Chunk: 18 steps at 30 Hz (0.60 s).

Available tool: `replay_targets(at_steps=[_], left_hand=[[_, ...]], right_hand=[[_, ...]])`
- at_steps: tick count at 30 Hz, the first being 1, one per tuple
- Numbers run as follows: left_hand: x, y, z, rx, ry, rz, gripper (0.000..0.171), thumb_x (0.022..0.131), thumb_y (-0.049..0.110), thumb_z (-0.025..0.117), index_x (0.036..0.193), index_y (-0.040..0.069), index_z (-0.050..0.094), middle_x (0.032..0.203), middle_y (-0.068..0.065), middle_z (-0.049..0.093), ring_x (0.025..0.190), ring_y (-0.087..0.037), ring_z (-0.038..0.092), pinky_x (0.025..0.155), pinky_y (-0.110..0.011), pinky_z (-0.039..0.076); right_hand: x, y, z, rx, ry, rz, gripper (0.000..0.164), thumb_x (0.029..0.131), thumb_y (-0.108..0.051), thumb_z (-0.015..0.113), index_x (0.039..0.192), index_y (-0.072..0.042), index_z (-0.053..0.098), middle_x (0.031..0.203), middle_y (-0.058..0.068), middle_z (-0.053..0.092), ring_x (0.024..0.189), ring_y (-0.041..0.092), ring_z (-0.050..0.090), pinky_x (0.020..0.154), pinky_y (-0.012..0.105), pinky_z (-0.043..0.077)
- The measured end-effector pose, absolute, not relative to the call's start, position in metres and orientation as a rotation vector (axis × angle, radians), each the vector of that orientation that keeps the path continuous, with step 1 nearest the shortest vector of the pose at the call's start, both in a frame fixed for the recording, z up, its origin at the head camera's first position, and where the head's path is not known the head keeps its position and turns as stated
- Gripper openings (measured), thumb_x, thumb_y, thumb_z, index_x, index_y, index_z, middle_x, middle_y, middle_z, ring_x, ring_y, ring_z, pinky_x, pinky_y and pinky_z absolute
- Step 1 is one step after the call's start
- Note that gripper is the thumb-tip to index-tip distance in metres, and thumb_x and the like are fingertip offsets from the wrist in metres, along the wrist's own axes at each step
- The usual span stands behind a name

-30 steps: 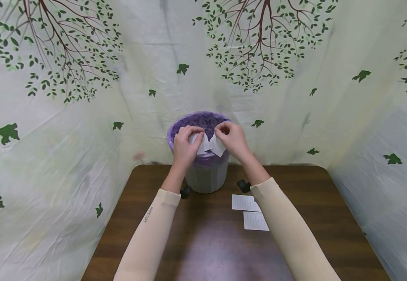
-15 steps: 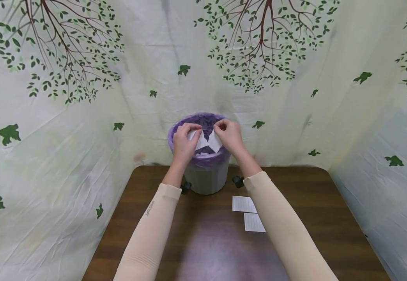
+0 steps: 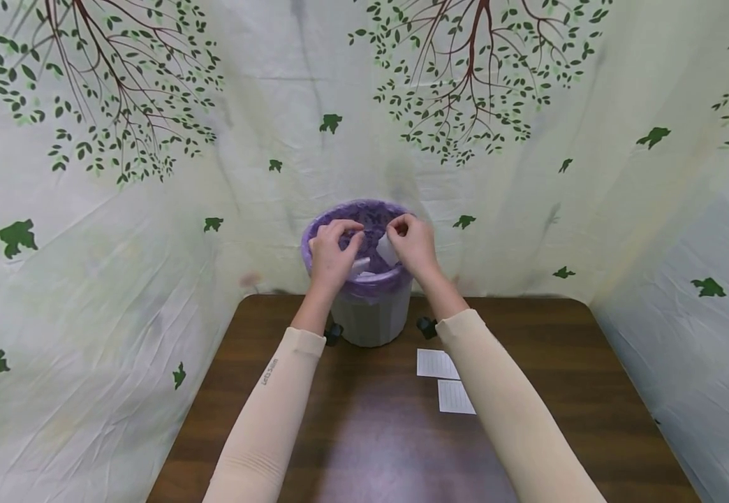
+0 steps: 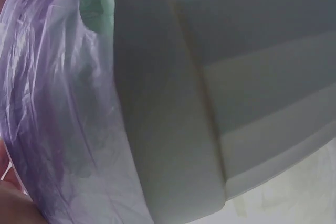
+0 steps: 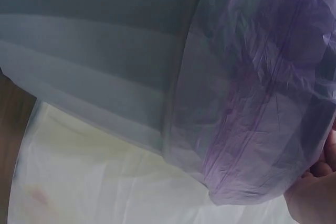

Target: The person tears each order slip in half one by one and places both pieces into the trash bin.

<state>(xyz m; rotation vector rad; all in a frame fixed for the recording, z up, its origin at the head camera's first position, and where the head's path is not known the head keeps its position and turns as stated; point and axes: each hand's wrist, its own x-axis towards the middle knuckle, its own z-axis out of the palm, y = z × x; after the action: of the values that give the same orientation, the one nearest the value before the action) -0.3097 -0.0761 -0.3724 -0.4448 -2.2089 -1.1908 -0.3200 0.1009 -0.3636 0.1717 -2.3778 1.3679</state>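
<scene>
A grey bin (image 3: 369,321) with a purple liner (image 3: 373,286) folded over its rim stands at the far end of the table. Over its mouth, my left hand (image 3: 329,255) has a gap between thumb and fingertips and holds nothing. A white scrap of paper (image 3: 360,267) is below those fingers, inside the rim. My right hand (image 3: 416,248) pinches another torn piece of paper (image 3: 386,249) over the opening. Both wrist views look at the outside of the bin; the left hand (image 4: 18,205) and right hand (image 5: 315,192) show only at the edges.
Two lined paper sheets (image 3: 435,363) lie on the brown wooden table (image 3: 377,433), partly behind the right sleeve (image 3: 509,398). Behind the bin hangs a pale cloth (image 3: 276,230) printed with branches and leaves; more cloth encloses both sides.
The left hand has let go of its torn piece of paper, which has dropped into the bin's mouth. The right hand keeps its piece; both hands stay over the bin.
</scene>
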Motion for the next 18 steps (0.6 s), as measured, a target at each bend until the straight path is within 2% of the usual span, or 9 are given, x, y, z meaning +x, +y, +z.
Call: replay_targets(at_steps=[11, 16, 18], left_hand=[[-0.287, -0.07, -0.368, -0.544, -2.151, -1.18, 0.014, 0.102, 0.016, 0.072, 0.113, 0.011, 0.078, 0.112, -0.008, 0.079, 0.109, -0.034, 0.063, 0.105, -0.059, 0.034], [-0.267, -0.066, -0.368, -0.654, -2.066, -1.222, 0.014, 0.101, 0.011, 0.072, 0.113, 0.006, 0.078, 0.113, -0.01, 0.078, 0.106, -0.028, 0.068, 0.104, -0.051, 0.048], [-0.259, -0.065, -0.369, -0.707, -2.037, -1.233, 0.015, 0.101, 0.01, 0.072, 0.114, 0.005, 0.077, 0.113, -0.01, 0.078, 0.106, -0.027, 0.07, 0.099, -0.046, 0.055]], right_hand=[[-0.31, 0.107, -0.365, 0.175, -2.358, 1.428, 0.016, 0.103, -0.016, 0.064, 0.106, -0.003, 0.072, 0.1, 0.015, 0.073, 0.085, 0.024, 0.063, 0.074, 0.031, 0.049], [-0.296, 0.112, -0.367, 0.196, -2.344, 1.457, 0.015, 0.104, -0.016, 0.065, 0.106, -0.003, 0.072, 0.097, 0.013, 0.07, 0.082, 0.022, 0.059, 0.072, 0.03, 0.047], [-0.29, 0.115, -0.369, 0.211, -2.33, 1.462, 0.014, 0.104, -0.017, 0.065, 0.105, -0.004, 0.072, 0.095, 0.012, 0.069, 0.08, 0.021, 0.058, 0.07, 0.029, 0.047]])
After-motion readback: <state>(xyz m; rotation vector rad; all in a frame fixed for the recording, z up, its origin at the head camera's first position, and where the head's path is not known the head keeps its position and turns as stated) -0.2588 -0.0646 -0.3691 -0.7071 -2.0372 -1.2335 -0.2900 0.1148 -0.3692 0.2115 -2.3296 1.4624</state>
